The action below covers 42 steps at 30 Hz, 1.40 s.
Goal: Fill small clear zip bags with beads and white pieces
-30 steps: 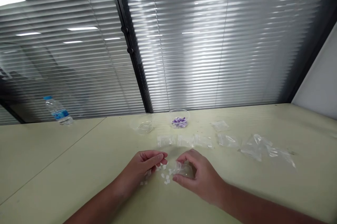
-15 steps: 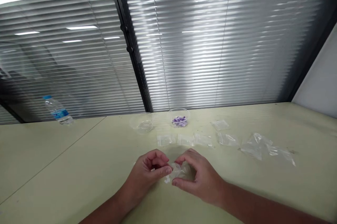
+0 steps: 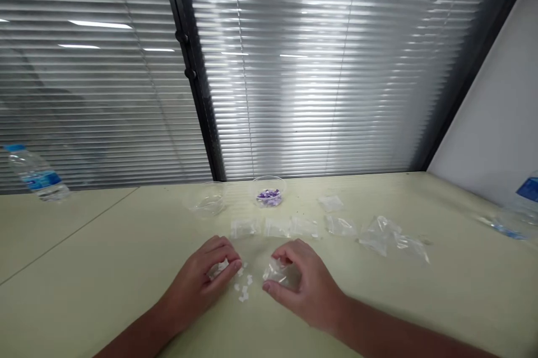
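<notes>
Since half a second earlier the hands had pulled apart: they were pinched together over the bag, and now the left hand [image 3: 202,277] had dropped back to the pale green tabletop [image 3: 105,268] while the right hand [image 3: 300,285] kept the small clear plastic zip bag [image 3: 275,270]. The right one was closed on it, thumb below and fingers curled over the top, mouth of the bag facing left just above the surface. The left was loosely curled, fingertips [image 3: 233,264] resting on or pinching at the scattered little white plastic pieces [image 3: 242,286]; honestly I couldn't tell whether it actually had one. Those bits lay between the two hands, a few tucked under the left fingers. Further back sat a row of small filled clear bags [image 3: 273,227], a loose heap of crumpled clear bags [image 3: 386,239] to the right, an empty clear plastic cup [image 3: 205,201] and a clear plastic cup of purple pieces [image 3: 269,195]. A clear water bottle with a blue label [image 3: 36,177] lay far left. My take on doing this bit well: keep the bag mouth propped open and low, near the pile, and pick the pieces one or two at a time so none skitter off.
</notes>
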Motion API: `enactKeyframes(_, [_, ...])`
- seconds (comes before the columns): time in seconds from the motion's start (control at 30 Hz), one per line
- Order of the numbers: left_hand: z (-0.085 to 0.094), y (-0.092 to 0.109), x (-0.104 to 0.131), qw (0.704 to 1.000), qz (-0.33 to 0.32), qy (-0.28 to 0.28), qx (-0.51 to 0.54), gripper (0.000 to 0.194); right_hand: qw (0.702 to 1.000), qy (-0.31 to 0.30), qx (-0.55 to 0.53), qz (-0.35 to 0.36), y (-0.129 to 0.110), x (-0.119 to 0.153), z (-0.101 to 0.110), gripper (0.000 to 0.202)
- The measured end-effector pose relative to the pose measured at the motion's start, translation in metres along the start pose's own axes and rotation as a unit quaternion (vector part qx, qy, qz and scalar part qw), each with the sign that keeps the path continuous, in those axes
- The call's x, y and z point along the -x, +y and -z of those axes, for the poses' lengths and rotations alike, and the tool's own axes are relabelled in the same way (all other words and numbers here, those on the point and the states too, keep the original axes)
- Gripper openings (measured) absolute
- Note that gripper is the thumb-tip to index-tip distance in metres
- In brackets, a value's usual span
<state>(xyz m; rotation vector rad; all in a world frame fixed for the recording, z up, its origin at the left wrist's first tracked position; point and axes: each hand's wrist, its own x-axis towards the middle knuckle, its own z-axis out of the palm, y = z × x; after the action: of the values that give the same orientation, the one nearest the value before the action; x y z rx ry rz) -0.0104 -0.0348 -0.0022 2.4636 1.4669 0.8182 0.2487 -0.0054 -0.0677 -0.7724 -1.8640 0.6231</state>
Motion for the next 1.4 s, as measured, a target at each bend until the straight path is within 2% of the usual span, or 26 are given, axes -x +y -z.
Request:
enactKeyframes(0.13, [0.001, -0.01, -0.003, 1.0, 0.017, -0.005, 0.003, 0.032, 0.996, 0.008, 0.091, -0.021, 0.022, 0.011, 0.032, 0.029])
enactKeyframes(0.3, [-0.001, -0.011, -0.003, 1.0, 0.011, -0.005, 0.002, 0.031, 0.982, 0.049, 0.143, -0.117, 0.066, 0.018, 0.093, 0.033])
enactKeyframes(0.4, [-0.001, -0.01, -0.002, 1.0, 0.006, -0.014, 0.004, 0.032, 0.974, 0.052, 0.158, -0.157, 0.086, 0.013, 0.117, 0.038])
enactKeyframes(0.5, [-0.001, -0.011, -0.003, 1.0, 0.007, -0.013, -0.004, 0.033, 0.971, 0.043, 0.187, -0.142, 0.094, 0.004, 0.122, 0.04])
enactKeyframes(0.6, [-0.001, -0.014, -0.005, 1.0, 0.011, -0.012, -0.014, 0.035, 0.97, 0.036, 0.229, -0.07, 0.095, 0.0, 0.114, 0.038])
enactKeyframes(0.67, [-0.001, -0.016, -0.006, 1.0, 0.012, -0.014, -0.015, 0.035, 0.967, 0.029, 0.252, -0.023, 0.095, -0.002, 0.111, 0.045])
enactKeyframes(0.73, [0.0, -0.016, -0.007, 1.0, 0.013, -0.013, -0.016, 0.035, 0.964, 0.052, 0.262, -0.008, 0.098, -0.006, 0.112, 0.049])
enactKeyframes(0.83, [0.001, -0.014, -0.006, 1.0, 0.009, -0.009, -0.021, 0.033, 0.962, 0.094, 0.256, -0.017, 0.109, -0.016, 0.121, 0.041])
enactKeyframes(1.03, [0.004, -0.016, -0.005, 0.999, -0.003, -0.005, -0.041, 0.031, 0.968, 0.061, 0.242, -0.025, 0.136, -0.034, 0.132, 0.045])
enactKeyframes(1.17, [0.006, -0.018, -0.006, 0.999, 0.012, -0.005, -0.04, 0.033, 0.957, 0.064, 0.274, -0.071, 0.142, -0.03, 0.136, 0.046])
enactKeyframes(1.3, [0.006, -0.017, -0.006, 0.999, 0.026, -0.02, -0.03, 0.036, 0.939, 0.072, 0.316, -0.115, 0.145, -0.024, 0.154, 0.045])
enactKeyframes(1.4, [0.006, -0.016, -0.005, 0.999, 0.027, -0.033, -0.03, 0.037, 0.941, 0.02, 0.32, -0.108, 0.147, -0.02, 0.173, 0.049])
